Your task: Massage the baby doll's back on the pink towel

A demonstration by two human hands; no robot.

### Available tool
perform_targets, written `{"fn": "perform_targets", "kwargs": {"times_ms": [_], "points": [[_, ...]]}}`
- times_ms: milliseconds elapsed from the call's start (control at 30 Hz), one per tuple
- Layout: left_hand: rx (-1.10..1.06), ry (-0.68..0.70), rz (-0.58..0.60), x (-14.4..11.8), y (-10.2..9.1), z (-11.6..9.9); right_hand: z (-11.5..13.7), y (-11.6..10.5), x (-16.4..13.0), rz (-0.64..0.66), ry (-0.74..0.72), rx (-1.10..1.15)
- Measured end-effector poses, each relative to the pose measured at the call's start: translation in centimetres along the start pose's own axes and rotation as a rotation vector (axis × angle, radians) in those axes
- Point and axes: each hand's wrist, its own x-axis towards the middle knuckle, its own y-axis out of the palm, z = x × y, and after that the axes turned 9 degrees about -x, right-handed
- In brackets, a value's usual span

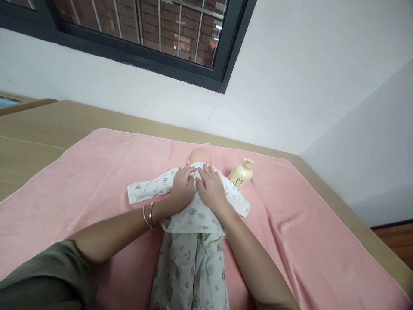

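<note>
Your left hand and right hand lie flat, side by side and touching, on the chest of the doll, fingers spread toward the collar, gripping nothing. The doll lies on its back in the middle of the pink towel, dressed in a printed top and trousers, sleeves stretched out sideways. Two bangles ring your left wrist. A cream bottle lies just beside the doll's shoulder, right of its head.
</note>
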Motion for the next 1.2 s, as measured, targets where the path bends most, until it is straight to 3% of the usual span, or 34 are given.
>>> {"fn": "perform_targets", "kwargs": {"times_ms": [167,400,500,700,833,967,1100,1200], "points": [[0.109,0.057,0.018,-0.1,0.2,0.2,-2.0,-0.3,1.0,0.013,0.153,-0.007],[0.404,0.063,0.133,0.6,0.0,0.7,1.9,-0.8,-1.0,0.047,0.170,-0.248],[0.449,0.071,0.168,0.9,-0.3,0.6,2.3,-1.0,-1.4,0.057,0.143,-0.243],[0.526,0.153,0.255,0.4,-0.7,0.0,-1.5,-1.2,0.4,0.104,0.070,0.016],[0.509,0.179,0.283,-0.9,-0.8,-0.6,-3.1,-1.0,1.3,0.131,0.084,0.071],[0.495,0.174,0.317,-0.4,-1.3,-0.7,-1.2,-1.0,0.5,0.103,0.166,-0.060],[0.495,0.230,0.503,1.9,-2.5,0.2,1.9,-0.7,-0.9,0.084,0.193,-0.154],[0.421,0.138,0.470,2.4,-2.6,0.5,2.5,-0.6,-1.3,0.061,0.137,-0.145]]}}
